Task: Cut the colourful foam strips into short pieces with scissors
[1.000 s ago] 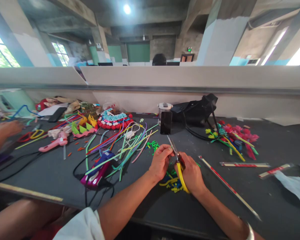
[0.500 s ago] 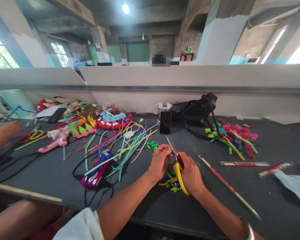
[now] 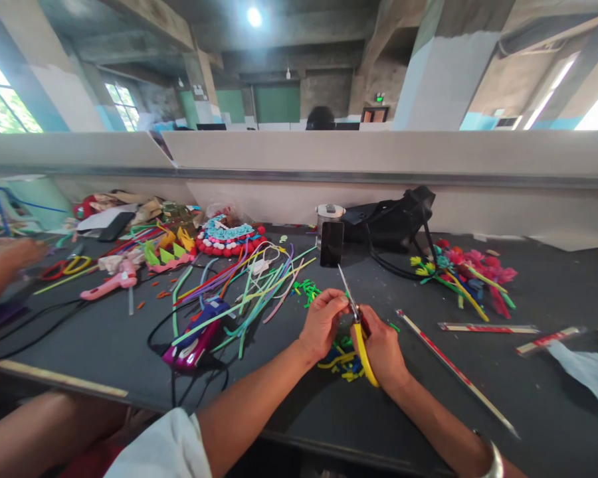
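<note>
My right hand (image 3: 385, 350) grips a pair of scissors (image 3: 361, 352) by its yellow handles. The blades point away from me and look nearly together. Close to the blades, my left hand (image 3: 323, 322) has thumb and fingers pinched; whatever is between them is too small to make out. Under my hands lies a pile of short yellow and blue cut pieces (image 3: 346, 365), partly covered by the hands. Small green pieces (image 3: 307, 290) are scattered just beyond my left hand. A dark phone (image 3: 331, 244) stands upright past the scissor tips, leaning on a lidded cup (image 3: 330, 212).
Long fuzzy craft stems (image 3: 259, 292) and a purple device (image 3: 194, 342) with cords lie left. Also there are a pink glue gun (image 3: 110, 282) and another person's hand (image 3: 17, 252). A black bag (image 3: 393, 222), colourful fuzzy flowers (image 3: 471, 265) and thin wrapped sticks (image 3: 453, 365) lie right.
The scissor blades have come closer together near my left fingertips. Both my hands stay in nearly the same place. At far left, the other person's hand has shifted slightly.
</note>
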The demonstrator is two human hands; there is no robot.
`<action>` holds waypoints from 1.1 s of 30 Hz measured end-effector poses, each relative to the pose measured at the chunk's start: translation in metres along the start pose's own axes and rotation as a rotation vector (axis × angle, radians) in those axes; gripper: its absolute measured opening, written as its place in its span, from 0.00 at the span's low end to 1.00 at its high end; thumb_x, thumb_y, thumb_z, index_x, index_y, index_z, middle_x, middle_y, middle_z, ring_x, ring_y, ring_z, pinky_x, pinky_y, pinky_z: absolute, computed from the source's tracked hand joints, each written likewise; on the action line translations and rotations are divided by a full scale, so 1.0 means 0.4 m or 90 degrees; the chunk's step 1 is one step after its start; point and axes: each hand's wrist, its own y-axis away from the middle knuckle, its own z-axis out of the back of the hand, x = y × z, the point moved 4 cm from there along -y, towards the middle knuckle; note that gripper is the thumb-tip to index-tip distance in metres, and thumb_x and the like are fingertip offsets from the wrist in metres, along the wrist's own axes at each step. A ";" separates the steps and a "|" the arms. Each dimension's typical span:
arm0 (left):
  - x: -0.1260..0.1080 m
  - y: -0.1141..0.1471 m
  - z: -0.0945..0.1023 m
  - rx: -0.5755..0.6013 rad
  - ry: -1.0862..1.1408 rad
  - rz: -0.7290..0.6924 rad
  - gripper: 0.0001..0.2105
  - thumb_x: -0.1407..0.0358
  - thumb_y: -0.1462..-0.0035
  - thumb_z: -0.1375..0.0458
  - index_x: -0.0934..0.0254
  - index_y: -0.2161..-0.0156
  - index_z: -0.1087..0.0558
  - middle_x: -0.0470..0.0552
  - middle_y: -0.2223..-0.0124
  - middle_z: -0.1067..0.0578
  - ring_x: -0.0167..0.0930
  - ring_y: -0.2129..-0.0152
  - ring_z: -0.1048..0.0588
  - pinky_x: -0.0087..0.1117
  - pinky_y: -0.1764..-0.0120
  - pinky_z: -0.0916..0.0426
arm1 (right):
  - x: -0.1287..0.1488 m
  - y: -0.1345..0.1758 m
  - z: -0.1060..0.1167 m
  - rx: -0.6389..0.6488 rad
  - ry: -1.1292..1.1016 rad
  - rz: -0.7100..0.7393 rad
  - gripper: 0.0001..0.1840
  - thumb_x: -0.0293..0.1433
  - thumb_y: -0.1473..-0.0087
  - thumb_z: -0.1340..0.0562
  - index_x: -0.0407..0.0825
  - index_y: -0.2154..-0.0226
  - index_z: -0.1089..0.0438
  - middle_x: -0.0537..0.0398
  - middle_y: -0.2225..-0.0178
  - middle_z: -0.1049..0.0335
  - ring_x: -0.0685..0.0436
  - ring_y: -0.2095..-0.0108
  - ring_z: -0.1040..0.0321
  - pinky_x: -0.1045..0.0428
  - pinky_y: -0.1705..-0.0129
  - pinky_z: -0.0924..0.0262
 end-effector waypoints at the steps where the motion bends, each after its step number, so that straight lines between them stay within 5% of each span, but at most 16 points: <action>1: 0.001 0.000 0.000 0.001 -0.002 0.001 0.04 0.68 0.54 0.38 0.66 0.72 0.29 0.44 0.77 0.32 0.23 0.77 0.35 0.26 0.68 0.41 | -0.001 -0.002 0.002 -0.006 -0.005 -0.002 0.10 0.30 0.48 0.48 0.48 0.63 0.35 0.58 0.73 0.32 0.51 0.76 0.37 0.58 0.72 0.45; 8: -0.008 -0.010 0.005 0.020 -0.022 -0.051 0.05 0.66 0.52 0.39 0.65 0.73 0.31 0.44 0.77 0.34 0.25 0.76 0.35 0.28 0.65 0.41 | -0.032 -0.023 0.026 -0.097 -0.029 -0.062 0.11 0.32 0.48 0.46 0.49 0.62 0.35 0.59 0.74 0.32 0.52 0.77 0.37 0.58 0.73 0.46; 14: -0.012 -0.017 0.016 0.002 -0.066 -0.070 0.05 0.67 0.52 0.41 0.66 0.73 0.32 0.43 0.78 0.35 0.24 0.77 0.37 0.28 0.67 0.41 | -0.039 -0.026 0.024 -0.091 -0.031 -0.061 0.09 0.34 0.47 0.46 0.50 0.63 0.35 0.58 0.71 0.30 0.51 0.75 0.35 0.57 0.70 0.44; 23: -0.053 -0.046 0.078 -0.180 -0.469 -0.161 0.05 0.65 0.55 0.41 0.65 0.75 0.31 0.42 0.79 0.34 0.24 0.80 0.38 0.26 0.74 0.46 | -0.050 -0.033 0.034 -0.152 -0.070 -0.059 0.12 0.37 0.46 0.45 0.49 0.62 0.32 0.55 0.66 0.28 0.48 0.70 0.32 0.55 0.67 0.41; 29: -0.053 -0.087 0.140 -0.175 -0.690 -0.213 0.07 0.73 0.57 0.45 0.64 0.69 0.29 0.43 0.75 0.31 0.25 0.77 0.34 0.26 0.71 0.42 | -0.058 -0.041 0.050 -0.166 -0.127 -0.087 0.11 0.36 0.48 0.43 0.48 0.63 0.32 0.57 0.68 0.30 0.50 0.72 0.34 0.55 0.67 0.41; 33: -0.049 -0.081 0.112 -0.056 -0.763 -0.264 0.09 0.73 0.55 0.46 0.63 0.66 0.28 0.45 0.71 0.29 0.26 0.74 0.33 0.27 0.67 0.39 | -0.068 -0.043 0.054 -0.176 -0.132 -0.088 0.11 0.37 0.48 0.43 0.49 0.63 0.32 0.59 0.70 0.32 0.51 0.76 0.39 0.56 0.71 0.43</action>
